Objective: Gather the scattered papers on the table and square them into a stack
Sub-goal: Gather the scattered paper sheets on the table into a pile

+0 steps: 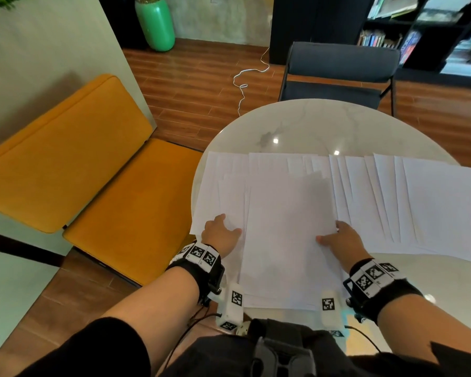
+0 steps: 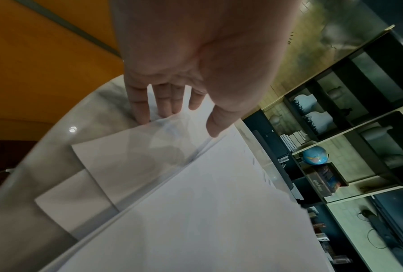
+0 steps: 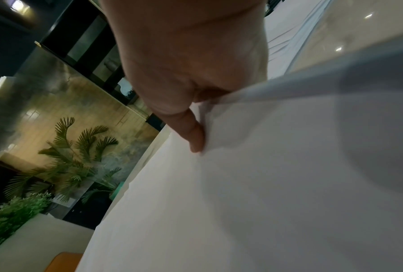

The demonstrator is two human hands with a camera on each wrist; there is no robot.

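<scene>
On the round white marble table [image 1: 310,123], loose white paper sheets [image 1: 419,202] fan toward 3 o'clock, overhanging the rim; bare tabletop lies at 12 o'clock; the left hand [image 1: 220,235] rests straight-fingered on the sheets; the right hand [image 1: 343,242] pinches the central paper pile's [image 1: 288,240] right edge.

- Mustard-yellow upholstered bench [image 1: 74,170] left of the table
- Dark grey fabric chair [image 1: 337,74] beyond it
- Glossy green ceramic vase [image 1: 155,23] on the wooden floor
</scene>
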